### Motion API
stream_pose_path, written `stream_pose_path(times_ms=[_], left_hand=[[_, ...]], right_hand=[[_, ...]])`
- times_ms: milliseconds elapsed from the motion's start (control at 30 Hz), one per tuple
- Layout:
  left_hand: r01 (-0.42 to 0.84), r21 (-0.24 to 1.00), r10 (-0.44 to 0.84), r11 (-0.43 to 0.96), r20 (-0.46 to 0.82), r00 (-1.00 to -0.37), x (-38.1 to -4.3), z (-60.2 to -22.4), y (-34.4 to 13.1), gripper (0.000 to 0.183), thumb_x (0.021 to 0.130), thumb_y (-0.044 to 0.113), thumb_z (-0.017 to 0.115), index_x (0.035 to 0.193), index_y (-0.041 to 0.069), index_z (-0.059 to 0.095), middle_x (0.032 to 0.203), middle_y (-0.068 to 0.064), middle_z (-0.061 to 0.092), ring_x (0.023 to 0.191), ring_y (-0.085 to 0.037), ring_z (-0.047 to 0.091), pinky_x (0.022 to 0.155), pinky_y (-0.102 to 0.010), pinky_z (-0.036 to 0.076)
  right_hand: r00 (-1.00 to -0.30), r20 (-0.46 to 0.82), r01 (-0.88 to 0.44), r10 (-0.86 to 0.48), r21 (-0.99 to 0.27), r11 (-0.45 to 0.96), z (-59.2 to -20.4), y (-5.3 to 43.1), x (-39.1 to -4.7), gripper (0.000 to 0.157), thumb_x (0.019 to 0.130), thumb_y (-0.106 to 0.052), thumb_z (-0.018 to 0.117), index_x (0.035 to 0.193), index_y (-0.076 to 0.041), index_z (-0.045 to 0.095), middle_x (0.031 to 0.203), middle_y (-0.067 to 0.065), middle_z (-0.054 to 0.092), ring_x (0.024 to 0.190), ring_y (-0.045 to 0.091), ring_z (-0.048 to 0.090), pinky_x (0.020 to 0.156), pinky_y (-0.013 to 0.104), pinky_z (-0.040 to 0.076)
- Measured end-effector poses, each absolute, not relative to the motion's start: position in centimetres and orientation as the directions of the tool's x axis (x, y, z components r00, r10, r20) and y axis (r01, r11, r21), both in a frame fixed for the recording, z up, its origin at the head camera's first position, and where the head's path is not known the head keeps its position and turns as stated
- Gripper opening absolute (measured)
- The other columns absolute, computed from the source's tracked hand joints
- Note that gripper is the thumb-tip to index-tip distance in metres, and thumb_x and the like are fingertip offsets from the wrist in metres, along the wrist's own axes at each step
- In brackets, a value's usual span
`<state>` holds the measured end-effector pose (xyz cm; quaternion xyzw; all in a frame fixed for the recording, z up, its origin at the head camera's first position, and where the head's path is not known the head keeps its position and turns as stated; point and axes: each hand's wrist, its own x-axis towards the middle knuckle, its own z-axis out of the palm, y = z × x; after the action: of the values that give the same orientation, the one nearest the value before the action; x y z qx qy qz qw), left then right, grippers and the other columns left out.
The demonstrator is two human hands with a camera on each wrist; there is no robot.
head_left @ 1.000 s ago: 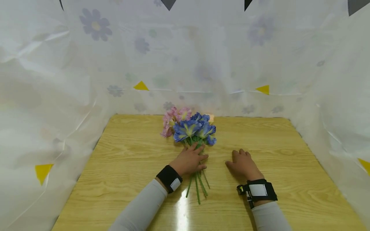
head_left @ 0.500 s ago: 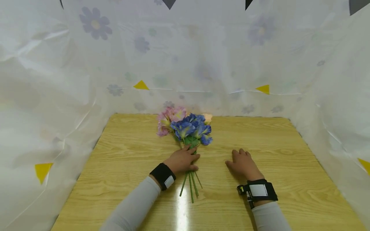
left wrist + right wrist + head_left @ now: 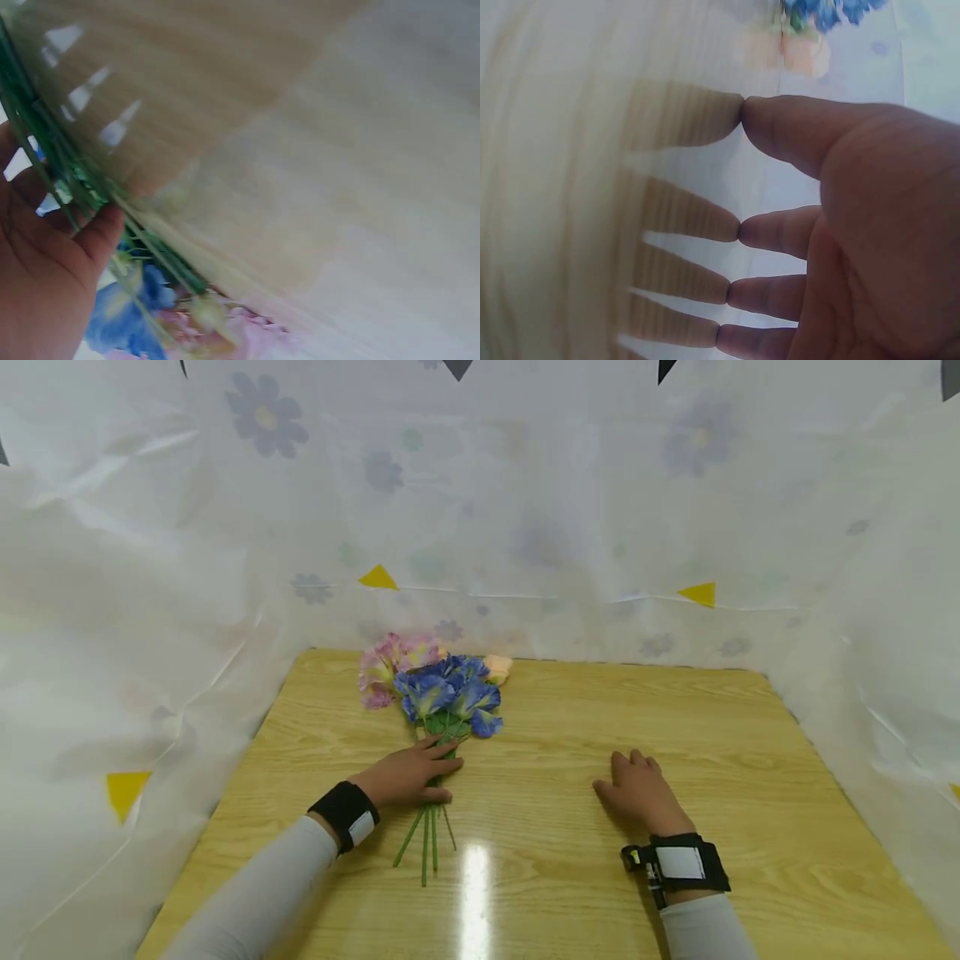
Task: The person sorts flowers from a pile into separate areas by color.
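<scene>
Spreading its fingers over the green stems (image 3: 425,847), the left hand (image 3: 405,775) is touching one bouquet (image 3: 444,697) that is lying on the left half of the wooden table (image 3: 555,877). Four stem ends are poking out on the person's side of that hand. Blue blooms are crowding the middle, pink blooms (image 3: 386,664) are sitting at their left, and one peach bloom (image 3: 498,669) is showing at their right; the blue and pink ones are overlapping too much to count. Well apart from the bouquet, the right hand (image 3: 645,793) is resting its fingertips on the table, with gaps showing between the thumb and three visible fingers in the right wrist view. Two black wristbands (image 3: 339,811) are circling the wrists, each bearing one white patch (image 3: 681,863), any writing being too small to read. White sheeting (image 3: 570,502) is surrounding the table, with four yellow pennants (image 3: 378,577) and five dark pennants (image 3: 459,367) showing.
</scene>
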<state>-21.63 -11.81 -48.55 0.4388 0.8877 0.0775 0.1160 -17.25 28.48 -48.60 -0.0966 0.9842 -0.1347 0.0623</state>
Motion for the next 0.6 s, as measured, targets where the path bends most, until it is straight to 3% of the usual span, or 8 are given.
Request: stream_pose_path(times_ms=[400,600], left_hand=[[0.746,0.291,0.794,0.6,-0.098,-0.6,-21.7,-49.0,-11.5,0.065,0.092,0.049,0.052,0.144,0.014,0.038,0.154,-0.014,0.023,0.137,-0.04,0.014,0.103,-0.058,0.034],[0.659,0.401,0.752,0.636,-0.134,-0.645,-21.9,-48.6,-11.0,0.072,0.086,0.047,0.062,0.145,0.014,0.038,0.154,-0.013,0.024,0.137,-0.042,0.012,0.103,-0.062,0.029]], right_hand=[[-0.985,-0.102,-0.104,-0.137,-0.278,0.955,-48.3,36.4,-15.1,0.067,0.092,-0.035,0.054,0.134,0.014,0.038,0.134,0.041,0.035,0.126,0.053,0.026,0.105,0.064,0.021],[-0.991,-0.097,-0.066,-0.097,-0.277,0.958,-47.6,40.1,-12.9,0.066,0.093,-0.036,0.054,0.135,0.013,0.038,0.133,0.04,0.036,0.124,0.053,0.028,0.104,0.065,0.022]])
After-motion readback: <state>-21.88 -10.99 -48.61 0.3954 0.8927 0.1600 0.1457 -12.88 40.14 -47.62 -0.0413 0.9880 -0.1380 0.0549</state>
